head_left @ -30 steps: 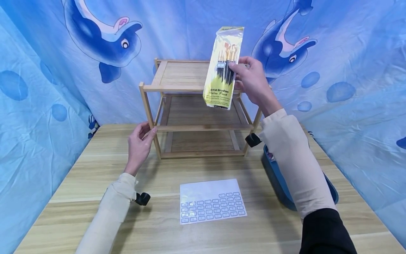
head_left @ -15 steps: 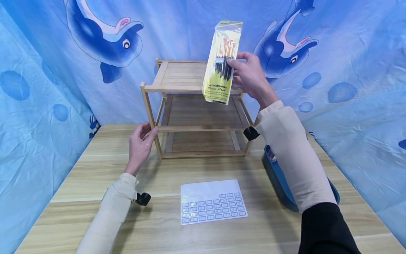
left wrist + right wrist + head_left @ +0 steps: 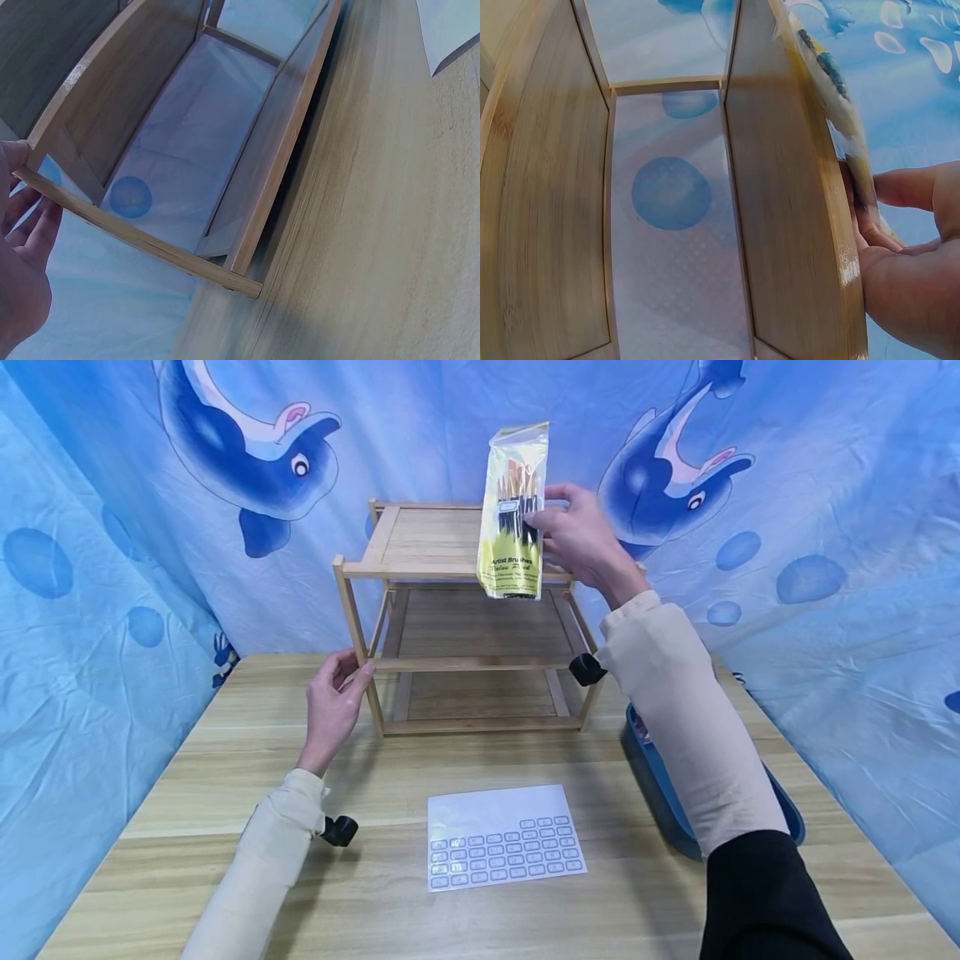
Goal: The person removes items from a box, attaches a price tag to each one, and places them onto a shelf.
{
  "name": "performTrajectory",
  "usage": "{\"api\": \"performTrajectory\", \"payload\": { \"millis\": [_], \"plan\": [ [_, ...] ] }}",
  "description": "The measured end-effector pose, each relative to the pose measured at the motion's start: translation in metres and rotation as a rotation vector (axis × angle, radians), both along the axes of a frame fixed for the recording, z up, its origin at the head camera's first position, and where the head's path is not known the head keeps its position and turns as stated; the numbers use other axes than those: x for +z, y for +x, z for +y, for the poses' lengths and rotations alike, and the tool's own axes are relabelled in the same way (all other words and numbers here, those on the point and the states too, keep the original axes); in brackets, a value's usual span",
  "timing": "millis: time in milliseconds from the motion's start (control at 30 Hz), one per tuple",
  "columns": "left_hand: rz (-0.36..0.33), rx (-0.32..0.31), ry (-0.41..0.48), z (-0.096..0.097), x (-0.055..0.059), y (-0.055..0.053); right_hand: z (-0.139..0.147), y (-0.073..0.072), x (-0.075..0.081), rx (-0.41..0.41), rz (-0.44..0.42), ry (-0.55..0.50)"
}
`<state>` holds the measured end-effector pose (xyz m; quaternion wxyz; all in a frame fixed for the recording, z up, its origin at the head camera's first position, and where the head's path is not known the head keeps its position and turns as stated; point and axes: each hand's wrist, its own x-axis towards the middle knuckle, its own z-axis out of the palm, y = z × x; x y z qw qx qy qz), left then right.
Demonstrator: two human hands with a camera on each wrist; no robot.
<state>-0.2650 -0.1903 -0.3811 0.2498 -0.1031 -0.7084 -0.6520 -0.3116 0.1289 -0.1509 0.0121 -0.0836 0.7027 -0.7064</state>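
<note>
A clear and yellow pack of artist brushes stands nearly upright in front of the top tier of a wooden three-tier shelf. My right hand pinches its right side, thumb on the front face. A small white label sits across the brush handles. In the right wrist view the pack shows edge-on beside the top board. My left hand grips the shelf's front left leg at the middle tier's height. The left wrist view shows the hand with thumb and fingers around that leg.
A white sheet of printed labels lies on the wooden table in front of the shelf. A blue tray stands at the right, partly hidden under the right forearm. A blue dolphin curtain hangs behind and at both sides.
The right hand has shifted the brush pack a little left, rising first and then lowering, and the pack now stands straighter. The left hand keeps its place on the shelf leg.
</note>
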Motion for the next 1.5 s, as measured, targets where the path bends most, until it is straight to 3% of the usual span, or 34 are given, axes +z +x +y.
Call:
{"api": "performTrajectory", "payload": {
  "millis": [633, 933, 1500],
  "plan": [
    [-0.023, 0.001, -0.03, 0.0, -0.002, 0.001, -0.014, -0.015, -0.001, -0.119, 0.028, 0.253],
    [0.0, 0.003, -0.038, -0.001, -0.004, 0.0, -0.021, -0.018, -0.001, -0.165, 0.051, 0.357],
    [0.006, -0.002, -0.025, -0.001, -0.002, -0.001, -0.027, -0.017, -0.002, -0.254, 0.177, 0.793]
  ]
}}
